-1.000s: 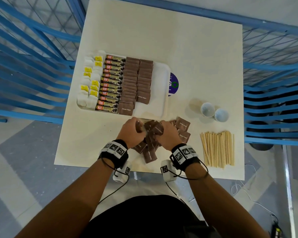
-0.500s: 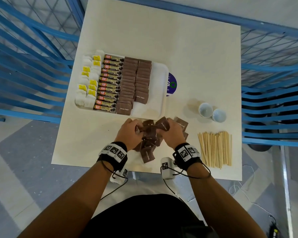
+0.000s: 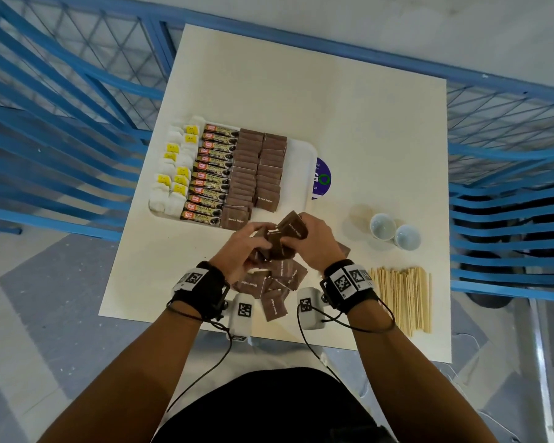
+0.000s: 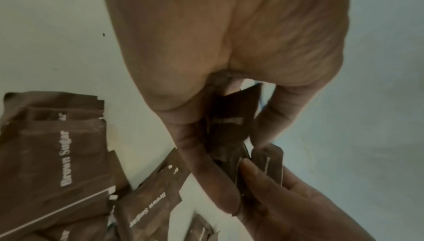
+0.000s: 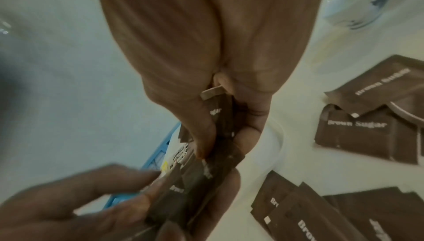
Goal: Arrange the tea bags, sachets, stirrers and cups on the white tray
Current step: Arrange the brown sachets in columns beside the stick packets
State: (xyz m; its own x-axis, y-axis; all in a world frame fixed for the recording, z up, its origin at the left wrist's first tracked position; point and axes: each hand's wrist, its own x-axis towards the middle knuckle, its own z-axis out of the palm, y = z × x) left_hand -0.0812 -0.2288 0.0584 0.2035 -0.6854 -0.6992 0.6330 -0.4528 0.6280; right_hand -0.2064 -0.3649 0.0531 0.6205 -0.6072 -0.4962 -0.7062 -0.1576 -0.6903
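On the left part of the surface stands the white tray. It carries, from left to right, tea bags with yellow tags, a column of coffee sachets and two columns of brown sugar sachets; its right part is bare. Just below the tray, the left hand and the right hand meet above a loose pile of sachets. The fingers of both hands are curled around one bundle of sachets, lifted off the surface. The wrist views are blurred, so how many sachets are in the bundle I cannot tell. To the right stand two small cups, touching each other, and nearer lie the wooden stirrers side by side.
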